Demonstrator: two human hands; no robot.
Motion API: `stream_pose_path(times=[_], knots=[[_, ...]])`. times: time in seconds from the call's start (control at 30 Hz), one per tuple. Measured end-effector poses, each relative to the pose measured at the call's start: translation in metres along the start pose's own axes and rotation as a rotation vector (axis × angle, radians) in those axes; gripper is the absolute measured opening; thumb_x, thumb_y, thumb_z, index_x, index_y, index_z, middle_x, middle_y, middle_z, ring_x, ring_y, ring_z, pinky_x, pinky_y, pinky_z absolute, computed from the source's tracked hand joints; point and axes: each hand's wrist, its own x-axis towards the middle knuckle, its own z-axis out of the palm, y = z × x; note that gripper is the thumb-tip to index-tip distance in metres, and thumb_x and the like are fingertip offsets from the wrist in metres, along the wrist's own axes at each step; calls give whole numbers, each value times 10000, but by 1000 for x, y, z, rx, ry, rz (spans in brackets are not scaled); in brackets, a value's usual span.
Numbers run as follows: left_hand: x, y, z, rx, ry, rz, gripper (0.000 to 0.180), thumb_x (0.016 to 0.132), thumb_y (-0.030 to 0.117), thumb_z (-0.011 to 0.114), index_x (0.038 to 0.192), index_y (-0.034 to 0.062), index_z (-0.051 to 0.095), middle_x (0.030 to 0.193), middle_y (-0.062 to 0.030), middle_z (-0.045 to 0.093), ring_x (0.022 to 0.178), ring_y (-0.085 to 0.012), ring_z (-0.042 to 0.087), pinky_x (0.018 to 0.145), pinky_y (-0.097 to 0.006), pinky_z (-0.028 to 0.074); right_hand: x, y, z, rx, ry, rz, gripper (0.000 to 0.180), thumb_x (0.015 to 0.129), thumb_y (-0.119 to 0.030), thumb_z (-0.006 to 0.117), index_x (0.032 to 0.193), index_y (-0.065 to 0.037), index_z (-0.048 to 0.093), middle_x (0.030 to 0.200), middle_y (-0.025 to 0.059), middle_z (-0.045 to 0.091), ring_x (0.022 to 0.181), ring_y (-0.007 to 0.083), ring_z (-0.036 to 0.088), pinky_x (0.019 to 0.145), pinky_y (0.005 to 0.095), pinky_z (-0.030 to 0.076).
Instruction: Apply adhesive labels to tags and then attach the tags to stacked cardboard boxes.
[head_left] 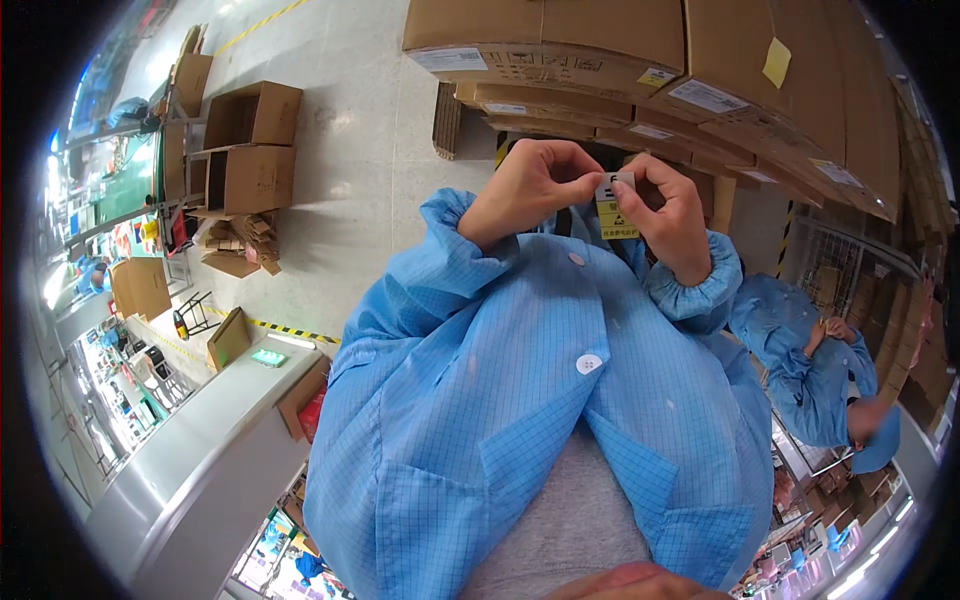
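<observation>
The left hand (535, 185) and the right hand (668, 215) met at chest height, fingertips of both pinched on a small white-and-yellow label strip (616, 208) that hung down between them. Beyond the fingers lay stacked brown cardboard boxes (620, 50) bearing white labels and a yellow sticky note (776, 62). The strip's print was too small to make out, and its lower end was partly hidden against the blue coat (520, 380).

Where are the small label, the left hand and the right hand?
label (616, 207), head view, on its yellow lower half.
left hand (532, 182), head view, on the back of the hand.
right hand (672, 213), head view, on the back of the hand.
</observation>
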Motion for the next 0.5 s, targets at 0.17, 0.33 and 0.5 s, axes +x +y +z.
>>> stream_pose_path(times=[0.17, 0.33, 0.5], knots=[[0, 6, 2, 21, -3, -5, 194, 864, 140, 681, 935, -38, 649, 822, -19, 641, 755, -61, 563, 675, -206, 480, 0, 0, -1, -10, 4, 0, 119, 863, -138, 621, 838, -34, 567, 730, -23, 539, 677, 40, 487, 611, 196, 406], [0, 13, 11, 119, 72, -4, 143, 861, 99, 648, 902, -38, 650, 784, -9, 635, 729, -43, 547, 668, -205, 478, -2, 0, -3, -13, 3, -6, 126, 862, -143, 618, 841, -30, 567, 723, -18, 538, 678, 47, 495, 611, 198, 410], [-2, 14, 15, 164, 96, -20, 118, 856, 64, 611, 897, -42, 645, 779, -10, 633, 733, -43, 547, 666, -208, 476, -2, -2, -6, -19, -23, 5, 133, 868, -149, 619, 833, -31, 569, 724, -17, 546, 672, 42, 496, 600, 197, 406]])
